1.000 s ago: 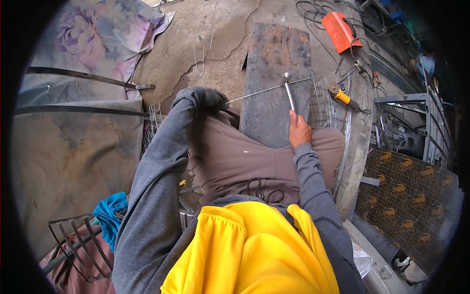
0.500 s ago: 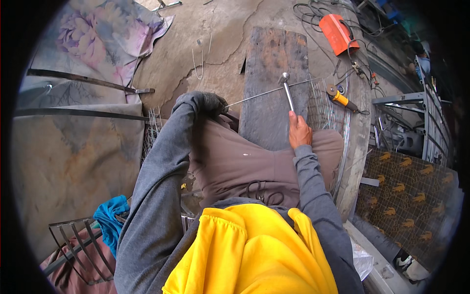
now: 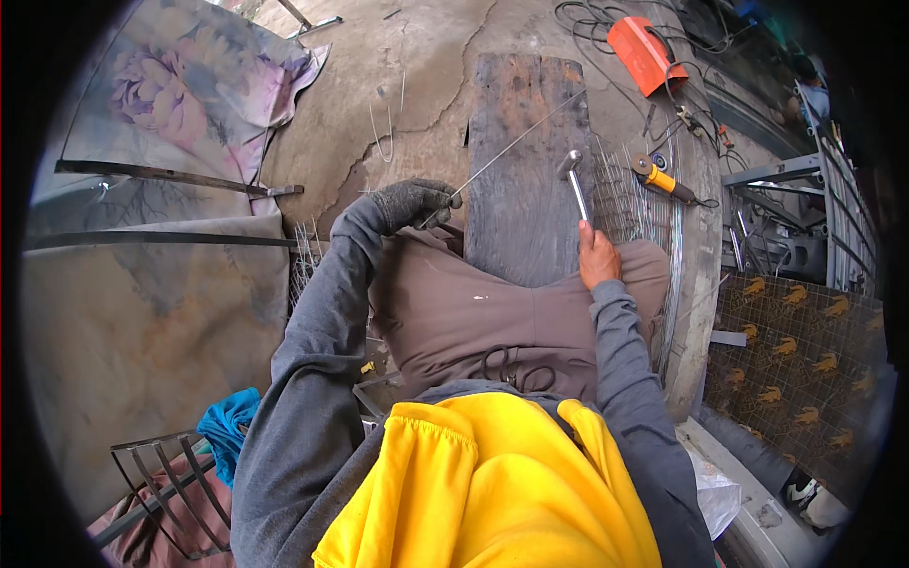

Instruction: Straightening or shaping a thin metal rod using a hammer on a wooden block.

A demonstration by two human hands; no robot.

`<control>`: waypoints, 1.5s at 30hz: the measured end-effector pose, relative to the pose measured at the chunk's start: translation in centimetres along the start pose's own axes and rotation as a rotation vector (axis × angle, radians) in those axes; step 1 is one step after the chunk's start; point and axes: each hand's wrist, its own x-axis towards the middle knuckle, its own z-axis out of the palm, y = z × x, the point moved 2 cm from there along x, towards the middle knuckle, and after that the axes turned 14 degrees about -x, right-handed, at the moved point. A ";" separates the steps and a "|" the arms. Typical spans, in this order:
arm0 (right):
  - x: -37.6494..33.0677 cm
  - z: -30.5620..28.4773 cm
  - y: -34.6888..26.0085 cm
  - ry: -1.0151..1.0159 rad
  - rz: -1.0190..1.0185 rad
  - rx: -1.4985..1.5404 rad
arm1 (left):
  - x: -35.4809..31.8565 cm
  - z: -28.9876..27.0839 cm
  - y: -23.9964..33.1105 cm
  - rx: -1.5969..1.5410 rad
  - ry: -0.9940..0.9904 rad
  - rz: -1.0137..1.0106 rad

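Observation:
My left hand, in a dark grey glove, is closed on one end of a thin metal rod. The rod slants up and away to the right across a worn wooden plank between my legs. Bare, my right hand grips the lower handle of a hammer. The hammer's metal head is over the plank's right edge, apart from the rod; whether it touches the wood I cannot tell.
Bundles of thin wire rods lie right of the plank, with a yellow angle grinder beside them. Farther off sit an orange machine and tangled cables. Bent wires lie on the concrete floor. A flowered cloth spreads at left.
The rod's far end has swung away from me, so it slants more steeply. My left hand has turned at the wrist. The hammer has shifted right and slightly nearer.

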 end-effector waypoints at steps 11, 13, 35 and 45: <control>-0.3 1.4 -0.2 -0.058 -0.008 0.043 | -2.4 14.4 5.2 -1.208 -0.529 0.449; -0.5 1.2 -0.4 -0.058 -0.005 0.051 | -2.6 15.1 6.2 -1.262 -0.443 0.440; -0.5 1.2 -0.3 -0.074 -0.005 0.056 | -1.8 15.5 7.6 -1.220 -0.551 0.492; -0.5 1.1 0.1 -0.088 0.028 0.046 | 0.0 10.6 4.3 -0.485 -0.055 0.331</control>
